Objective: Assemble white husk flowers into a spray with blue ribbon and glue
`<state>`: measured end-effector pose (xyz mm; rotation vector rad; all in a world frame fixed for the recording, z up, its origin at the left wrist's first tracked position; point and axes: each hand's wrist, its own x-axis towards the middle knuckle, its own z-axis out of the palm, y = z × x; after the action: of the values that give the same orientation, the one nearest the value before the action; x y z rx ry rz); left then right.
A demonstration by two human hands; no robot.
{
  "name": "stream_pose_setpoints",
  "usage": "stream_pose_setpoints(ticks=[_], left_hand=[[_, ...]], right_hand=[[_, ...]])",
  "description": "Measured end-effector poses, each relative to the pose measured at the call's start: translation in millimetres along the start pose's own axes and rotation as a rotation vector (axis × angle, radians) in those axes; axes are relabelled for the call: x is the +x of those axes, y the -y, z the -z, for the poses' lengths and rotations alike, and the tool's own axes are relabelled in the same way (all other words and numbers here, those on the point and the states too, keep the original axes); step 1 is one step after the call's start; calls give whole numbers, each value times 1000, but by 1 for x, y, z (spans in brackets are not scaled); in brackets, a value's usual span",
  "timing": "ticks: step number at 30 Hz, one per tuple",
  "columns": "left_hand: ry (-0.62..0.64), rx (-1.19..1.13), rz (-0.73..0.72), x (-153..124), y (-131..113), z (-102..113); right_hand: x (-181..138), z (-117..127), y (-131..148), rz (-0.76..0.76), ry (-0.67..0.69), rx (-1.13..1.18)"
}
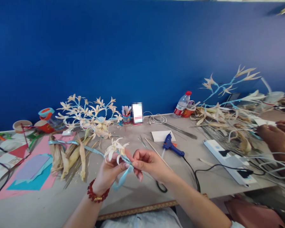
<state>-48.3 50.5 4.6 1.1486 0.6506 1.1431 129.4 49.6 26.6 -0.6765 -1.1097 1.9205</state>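
A cream corn-husk flower spray (116, 148) is held up over the front of the table, its blossoms leaning to the left. My left hand (111, 172) is closed around its lower part, the thumb pressed on the stem. Fingers of my right hand (147, 163) pinch the blue-wrapped stem (129, 162) close to the left thumb. From there a light blue ribbon (121, 180) loops below the hands; a blue strip also runs left across the dried corn husks (71, 155). Just right of my hands, a blue glue gun (171, 146) lies on a white card (156, 136).
Finished husk flowers (92, 114) stand back left, near a pen cup (126, 117) and a phone (137, 113). A bottle (181, 104) stands by the wall. A power strip (228, 164) with cables lies right, near another person's hand (272, 136). Coloured paper (29, 167) lies left.
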Motion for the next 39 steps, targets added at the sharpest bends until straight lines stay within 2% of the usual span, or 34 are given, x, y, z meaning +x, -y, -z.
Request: stream_pose_setpoints(ticks=[8, 24, 27, 29, 31, 34, 36, 38, 39], left_hand=[[39, 4, -46, 4, -6, -2], [27, -32, 27, 5, -10, -6], [12, -53, 20, 7, -10, -8], [-16, -37, 11, 7, -11, -8], [-51, -16, 10, 6, -11, -7], [-75, -2, 30, 4, -10, -2], [-87, 16, 37, 4, -8, 0], [-92, 37, 46, 6, -6, 1], [-94, 50, 53, 7, -5, 1]], right_hand=[[-2, -3, 2, 13, -23, -14], [-2, 5, -3, 70, 4, -75], [-4, 8, -3, 95, 36, -130], [-7, 15, 0, 136, 21, -260], [-13, 32, 5, 206, -106, -541], [-29, 78, 14, 284, -473, -1120], [-43, 117, 14, 222, -703, -1412], [-56, 152, 9, 27, -804, -1638], [-61, 166, 5, -18, -816, -1665]])
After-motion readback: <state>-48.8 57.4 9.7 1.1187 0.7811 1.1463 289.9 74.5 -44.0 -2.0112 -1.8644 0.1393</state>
